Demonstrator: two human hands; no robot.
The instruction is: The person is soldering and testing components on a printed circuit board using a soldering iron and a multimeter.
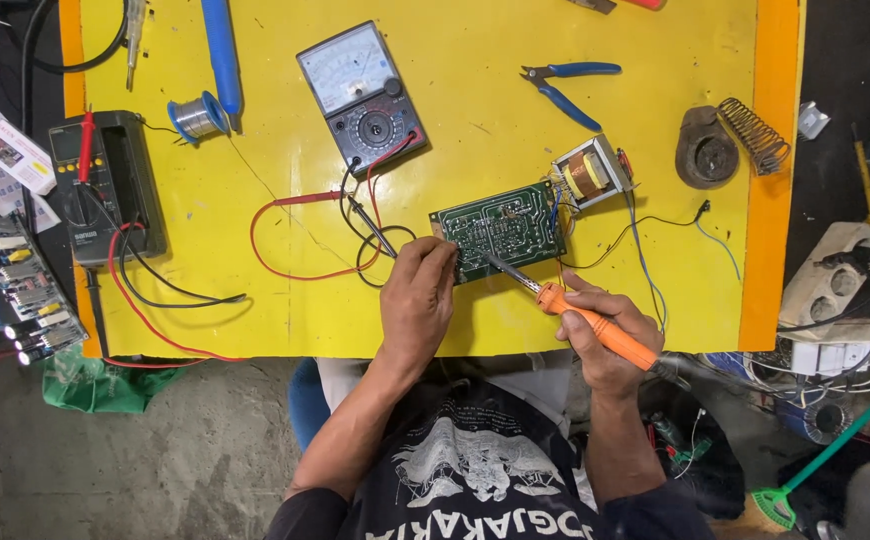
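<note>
Near the front edge of the yellow table, my left hand grips the near-left corner of the green circuit board, fingers curled over its edge. My right hand is closed around the orange handle of the soldering iron, whose metal tip rests on the board's near side; whether it touches a joint is hard to tell. Just right of the board lies a small transformer, joined by thin wires. Farther off sit an analog multimeter, blue cutters and a solder spool; a black meter lies far left.
</note>
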